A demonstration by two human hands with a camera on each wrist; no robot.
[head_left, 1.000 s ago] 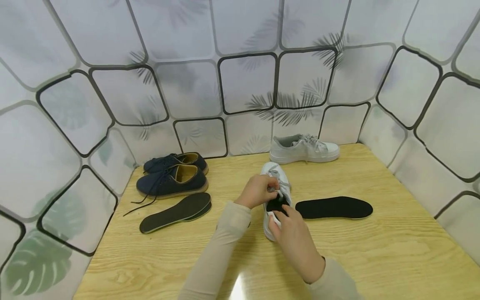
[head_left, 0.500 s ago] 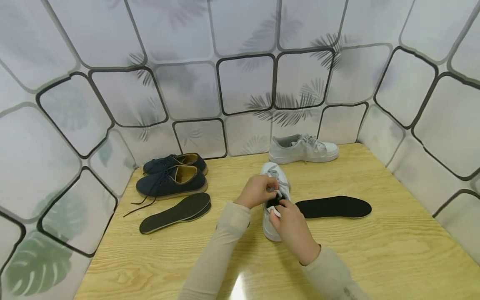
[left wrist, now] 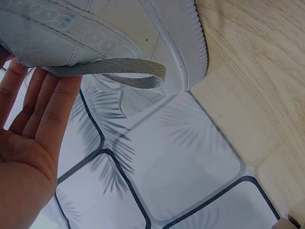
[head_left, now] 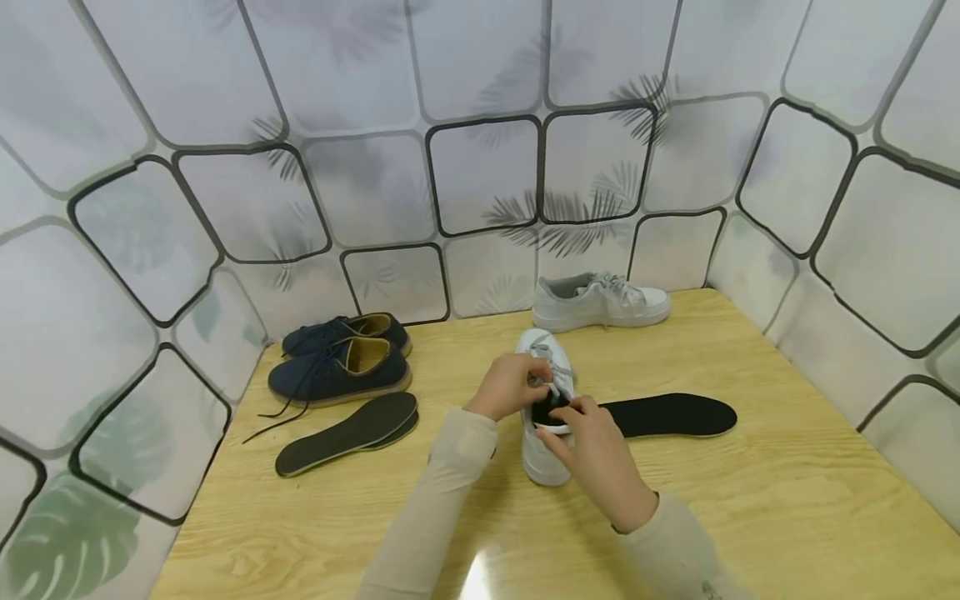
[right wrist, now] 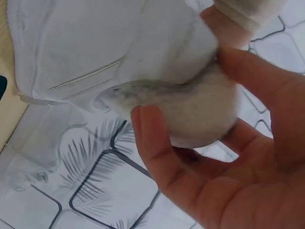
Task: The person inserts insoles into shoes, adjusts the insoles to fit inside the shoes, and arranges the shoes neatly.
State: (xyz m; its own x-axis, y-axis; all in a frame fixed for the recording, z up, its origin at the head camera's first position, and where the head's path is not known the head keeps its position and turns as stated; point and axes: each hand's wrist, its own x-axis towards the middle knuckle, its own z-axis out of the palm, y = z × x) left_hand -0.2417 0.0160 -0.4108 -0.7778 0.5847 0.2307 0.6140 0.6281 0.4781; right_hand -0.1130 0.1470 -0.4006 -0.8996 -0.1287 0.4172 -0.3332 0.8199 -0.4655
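Observation:
A white sneaker [head_left: 543, 465] stands on the table, its toe pointing away from me. Inside its opening lies a black insole [head_left: 547, 410]. My left hand [head_left: 506, 387] pinches the sneaker at the tongue, below the laces. In the left wrist view a grey lace loop [left wrist: 131, 67] hangs beside the fingers. My right hand [head_left: 602, 457] grips the insole's heel end at the back of the opening. The right wrist view shows that pale, rounded end [right wrist: 205, 112] between thumb and fingers, projecting from the shoe. The insole's front part is hidden inside.
Another black insole [head_left: 675, 415] lies right of the sneaker. The other white sneaker [head_left: 600, 302] stands behind, by the patterned wall covering [head_left: 480, 192]. On the left are two navy shoes [head_left: 337, 373] with loose laces, and two overlapping dark insoles [head_left: 348, 435] in front of them.
The insole's heel end has tipped down and forward into the shoe opening, with the right hand following. The left hand keeps its place at the tongue. The head view has shifted slightly.

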